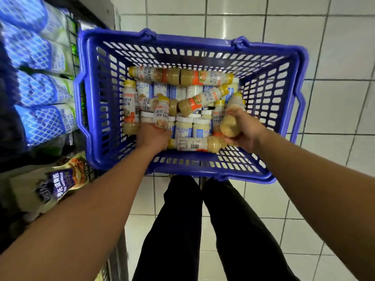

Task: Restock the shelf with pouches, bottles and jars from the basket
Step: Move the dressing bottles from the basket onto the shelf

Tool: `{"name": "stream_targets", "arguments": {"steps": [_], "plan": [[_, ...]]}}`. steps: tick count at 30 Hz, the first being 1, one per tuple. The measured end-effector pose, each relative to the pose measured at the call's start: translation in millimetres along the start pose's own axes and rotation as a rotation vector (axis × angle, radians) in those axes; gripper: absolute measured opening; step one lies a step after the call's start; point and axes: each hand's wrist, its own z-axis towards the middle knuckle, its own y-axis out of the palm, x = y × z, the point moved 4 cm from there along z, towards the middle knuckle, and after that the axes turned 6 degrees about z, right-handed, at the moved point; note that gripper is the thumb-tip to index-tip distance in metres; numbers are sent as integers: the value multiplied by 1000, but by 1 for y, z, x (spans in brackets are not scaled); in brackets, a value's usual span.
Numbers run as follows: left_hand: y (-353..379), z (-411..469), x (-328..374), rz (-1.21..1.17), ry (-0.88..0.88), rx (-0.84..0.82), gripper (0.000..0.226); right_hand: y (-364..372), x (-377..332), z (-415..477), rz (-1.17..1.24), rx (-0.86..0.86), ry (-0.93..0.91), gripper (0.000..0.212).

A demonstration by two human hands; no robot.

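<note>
A blue plastic basket [188,165] stands on the tiled floor in front of me. Inside lie several yellow-capped dressing bottles and upright white-lidded jars [183,126]. My left hand [152,137] is down in the basket and grips one bottle [161,113] by its lower end. My right hand [244,129] grips another bottle [232,116], tilted with its cap pointing away from me. One more bottle [194,144] lies flat between my two hands along the near wall. The shelf [81,102] is at my left.
The shelf holds rows of blue-and-white pouches [46,86] and, lower down, purple-labelled mayonnaise pouches [54,185]. Its wire front edge sits close against the basket's left side. My legs in black trousers [203,230] stand just behind the basket. White floor tiles spread to the right.
</note>
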Motion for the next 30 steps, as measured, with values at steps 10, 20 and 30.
{"name": "stream_targets", "arguments": {"steps": [10, 20, 30], "plan": [[-21, -127, 52, -149, 85, -275, 23, -1, 18, -165, 253, -260, -74, 34], [-120, -318, 117, -427, 281, -327, 41, -8, -25, -381, 159, -526, -300, 58], [-224, -481, 156, -711, 470, -216, 42, -1, -53, -551, 32, -481, -655, 43]]}}
